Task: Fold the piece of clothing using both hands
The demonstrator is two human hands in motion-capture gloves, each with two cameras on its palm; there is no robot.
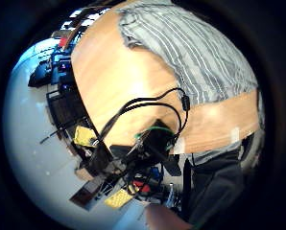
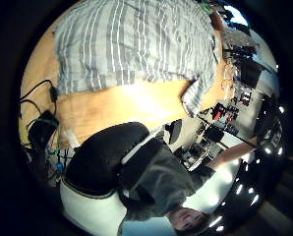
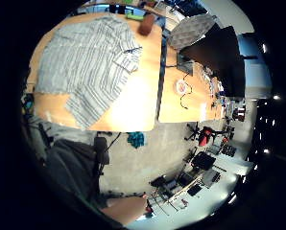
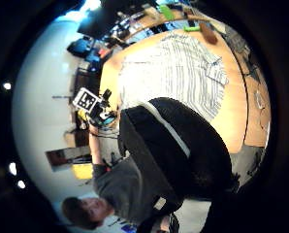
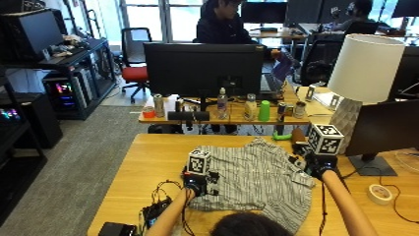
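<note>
A grey striped shirt (image 5: pixel 255 182) lies spread flat on the wooden table (image 5: pixel 150 162), collar toward the far edge. My left hand (image 5: pixel 195 187) hovers above the shirt's left edge. My right hand (image 5: pixel 320 168) is raised near the shirt's far right corner. Neither hand touches the cloth. Both left palm views look down on the shirt (image 1: pixel 196 52) (image 2: pixel 131 44) from a short height. The right palm views show the whole shirt (image 3: pixel 85 62) (image 4: pixel 178 73) from higher up. No finger curls into any palm view, and nothing is held. The right thumb side view also catches my left hand (image 4: pixel 100 121).
A black box with cables (image 5: pixel 154 211) sits at the table's near left. A tape roll (image 5: pixel 378 194) and a lamp (image 5: pixel 360 73) are to the right. A green item (image 5: pixel 282 136) and a brown one (image 5: pixel 298 135) lie beyond the collar. A black chair back (image 2: pixel 107 157) is beside the near edge.
</note>
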